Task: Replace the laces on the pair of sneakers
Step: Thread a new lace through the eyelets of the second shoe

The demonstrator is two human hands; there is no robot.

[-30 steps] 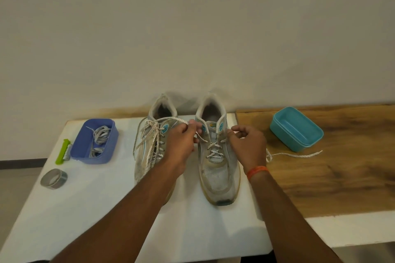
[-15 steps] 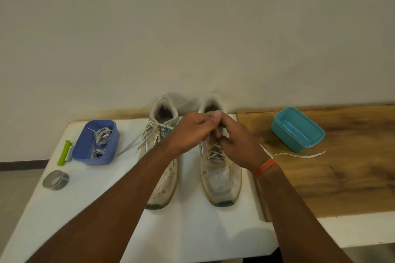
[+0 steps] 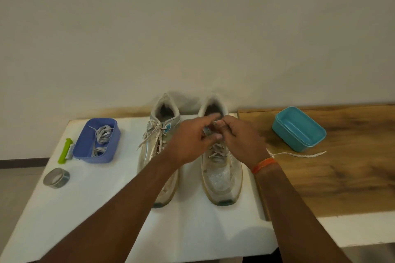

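Two worn white sneakers stand side by side on the white table, toes toward me. The left sneaker [image 3: 157, 156] has its lace tied, with the ends hanging loose over its side. Both my hands meet over the top eyelets of the right sneaker [image 3: 222, 179]. My left hand [image 3: 192, 141] reaches across from the left, and its blurred fingers close around the lace there. My right hand [image 3: 240, 139] is curled and pinches the same lace. One free end of that lace [image 3: 299, 154] trails right onto the wooden board. The shoe's tongue is hidden by my hands.
A blue tray [image 3: 85, 149] holding coiled grey laces sits at the left, with a green tool [image 3: 63, 151] beside it and a roll of grey tape [image 3: 56, 178] nearer me. A teal container [image 3: 299, 129] stands on the wooden board [image 3: 331, 177] at the right.
My left hand left the left sneaker's lace and crossed to the top of the right sneaker, where both hands now work close together. The sneakers stayed put.
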